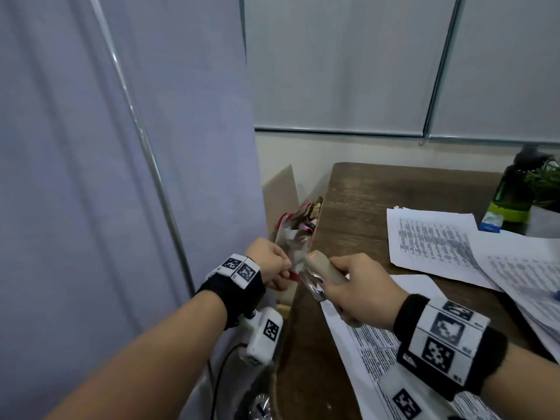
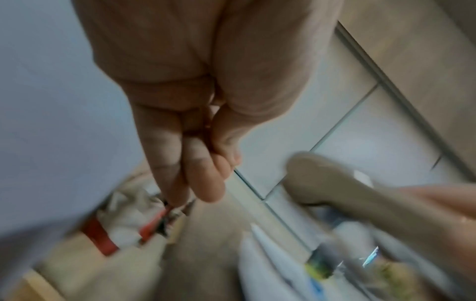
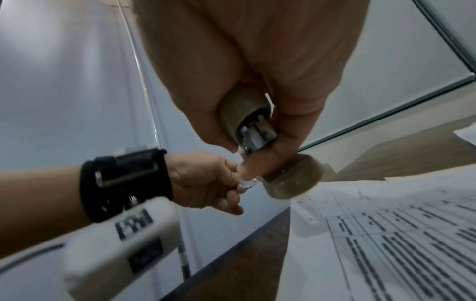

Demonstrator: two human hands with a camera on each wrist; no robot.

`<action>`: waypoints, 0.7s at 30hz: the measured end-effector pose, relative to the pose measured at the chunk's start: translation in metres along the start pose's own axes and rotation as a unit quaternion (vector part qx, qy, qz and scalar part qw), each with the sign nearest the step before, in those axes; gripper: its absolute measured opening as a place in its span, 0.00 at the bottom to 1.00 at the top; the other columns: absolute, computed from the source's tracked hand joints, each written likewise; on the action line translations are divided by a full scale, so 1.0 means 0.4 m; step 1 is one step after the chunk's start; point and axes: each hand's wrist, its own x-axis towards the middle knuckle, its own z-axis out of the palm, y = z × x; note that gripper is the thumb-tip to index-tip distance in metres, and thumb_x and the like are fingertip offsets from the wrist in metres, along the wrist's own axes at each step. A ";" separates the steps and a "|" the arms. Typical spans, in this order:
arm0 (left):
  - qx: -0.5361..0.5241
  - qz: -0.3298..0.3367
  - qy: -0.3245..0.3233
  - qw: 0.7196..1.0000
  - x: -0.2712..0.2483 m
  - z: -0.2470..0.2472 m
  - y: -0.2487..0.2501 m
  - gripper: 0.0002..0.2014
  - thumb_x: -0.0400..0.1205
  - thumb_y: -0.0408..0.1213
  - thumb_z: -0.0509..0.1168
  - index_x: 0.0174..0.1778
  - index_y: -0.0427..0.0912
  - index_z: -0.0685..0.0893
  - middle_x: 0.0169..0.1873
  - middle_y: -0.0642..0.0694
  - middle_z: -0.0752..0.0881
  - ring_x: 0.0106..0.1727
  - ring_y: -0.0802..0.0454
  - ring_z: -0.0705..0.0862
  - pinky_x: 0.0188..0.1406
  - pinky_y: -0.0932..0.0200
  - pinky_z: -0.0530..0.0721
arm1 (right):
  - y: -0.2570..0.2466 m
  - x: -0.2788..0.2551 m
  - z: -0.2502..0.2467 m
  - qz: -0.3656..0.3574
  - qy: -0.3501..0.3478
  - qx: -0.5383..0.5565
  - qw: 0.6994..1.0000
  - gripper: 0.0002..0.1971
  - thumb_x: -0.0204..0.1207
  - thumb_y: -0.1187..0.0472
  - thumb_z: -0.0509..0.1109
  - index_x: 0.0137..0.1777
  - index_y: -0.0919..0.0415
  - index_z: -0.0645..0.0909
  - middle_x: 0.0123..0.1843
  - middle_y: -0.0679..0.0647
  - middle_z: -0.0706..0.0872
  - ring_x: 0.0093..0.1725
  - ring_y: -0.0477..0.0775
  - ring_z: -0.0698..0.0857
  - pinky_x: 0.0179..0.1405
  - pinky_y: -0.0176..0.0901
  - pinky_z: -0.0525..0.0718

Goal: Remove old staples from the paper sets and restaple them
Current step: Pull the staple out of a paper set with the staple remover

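Observation:
My right hand point(image 1: 357, 286) grips a beige stapler point(image 1: 318, 268) by its body, nose pointing left past the table's left edge. The right wrist view shows the stapler point(image 3: 247, 122) from behind, thumb and fingers wrapped round it. My left hand point(image 1: 272, 265) hovers just left of the nose with fingers curled and tips pinched together point(image 2: 195, 163). Anything between them is too small to see. In the left wrist view the stapler point(image 2: 322, 183) is a small gap away from those fingertips. A printed paper set point(image 1: 363, 344) lies on the table under my right wrist.
More printed paper sets point(image 1: 433, 241) lie spread on the wooden table point(image 1: 357, 201) to the right. A green bottle point(image 1: 515, 189), a plant point(image 1: 545, 183) and a small blue box point(image 1: 491, 222) stand at the back right. Under my left hand is a bin of wrappers point(image 1: 291, 234). A curtain point(image 1: 121, 147) hangs at left.

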 end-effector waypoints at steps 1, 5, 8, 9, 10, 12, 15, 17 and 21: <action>0.028 -0.002 0.014 1.000 0.011 -0.012 -0.017 0.14 0.85 0.26 0.64 0.31 0.35 0.81 0.22 0.41 0.81 0.22 0.46 0.80 0.24 0.57 0.83 | 0.003 -0.003 -0.004 0.007 -0.005 0.010 1.000 0.06 0.79 0.65 0.65 0.50 0.59 0.83 0.34 0.59 0.82 0.23 0.54 0.79 0.19 0.38 0.77; 0.190 -0.003 0.013 0.982 0.030 -0.034 -0.077 0.06 0.82 0.34 0.70 0.45 0.35 0.91 0.42 0.39 0.91 0.38 0.42 0.87 0.47 0.50 0.89 | 0.033 -0.015 -0.032 0.032 0.000 0.011 0.999 0.05 0.78 0.66 0.66 0.48 0.59 0.84 0.30 0.61 0.83 0.23 0.56 0.80 0.21 0.41 0.79; 0.300 -0.002 -0.009 0.954 0.041 -0.028 -0.109 0.09 0.84 0.35 0.66 0.53 0.35 0.89 0.52 0.37 0.90 0.48 0.37 0.89 0.50 0.49 0.88 | 0.063 -0.025 -0.051 0.048 0.005 0.006 0.999 0.05 0.77 0.68 0.66 0.47 0.62 0.84 0.26 0.62 0.80 0.22 0.57 0.79 0.21 0.42 0.77; 0.321 0.001 -0.011 0.947 0.043 -0.027 -0.111 0.09 0.84 0.34 0.65 0.52 0.35 0.89 0.52 0.37 0.90 0.50 0.36 0.89 0.51 0.48 0.88 | 0.072 -0.028 -0.057 0.055 0.005 0.007 0.998 0.05 0.77 0.68 0.66 0.47 0.64 0.84 0.26 0.63 0.80 0.21 0.58 0.78 0.21 0.43 0.77; 0.334 0.005 -0.009 0.942 0.047 -0.028 -0.109 0.08 0.84 0.33 0.65 0.51 0.36 0.90 0.52 0.37 0.90 0.50 0.37 0.89 0.50 0.48 0.88 | 0.082 -0.030 -0.063 0.060 0.008 0.009 0.998 0.05 0.77 0.69 0.65 0.46 0.65 0.84 0.26 0.64 0.80 0.21 0.58 0.78 0.22 0.44 0.77; 0.352 0.013 -0.005 0.936 0.050 -0.031 -0.099 0.07 0.83 0.32 0.67 0.48 0.39 0.91 0.50 0.39 0.91 0.49 0.38 0.89 0.46 0.53 0.87 | 0.097 -0.035 -0.075 0.068 0.014 0.014 0.998 0.06 0.77 0.69 0.65 0.44 0.67 0.84 0.25 0.63 0.79 0.21 0.59 0.77 0.23 0.45 0.78; 0.358 0.025 0.012 0.933 0.044 -0.029 -0.067 0.06 0.81 0.37 0.72 0.39 0.40 0.89 0.39 0.42 0.89 0.42 0.43 0.88 0.40 0.57 0.82 | 0.114 -0.048 -0.103 0.075 0.018 0.022 0.997 0.07 0.78 0.68 0.65 0.43 0.67 0.84 0.24 0.61 0.79 0.22 0.58 0.77 0.24 0.46 0.78; 0.350 0.047 0.024 0.935 0.040 -0.018 -0.038 0.10 0.81 0.41 0.71 0.36 0.41 0.85 0.32 0.46 0.85 0.35 0.48 0.85 0.37 0.57 0.81 | 0.123 -0.058 -0.130 0.080 0.025 0.026 0.996 0.08 0.79 0.66 0.65 0.43 0.68 0.84 0.24 0.61 0.79 0.22 0.59 0.77 0.24 0.47 0.78; 0.326 0.076 -0.066 0.940 0.026 0.047 0.033 0.16 0.83 0.51 0.67 0.53 0.41 0.89 0.37 0.49 0.85 0.37 0.53 0.83 0.38 0.58 0.84 | 0.158 -0.080 -0.211 0.068 0.095 0.021 0.993 0.13 0.79 0.58 0.67 0.43 0.69 0.84 0.26 0.62 0.79 0.23 0.58 0.75 0.23 0.45 0.74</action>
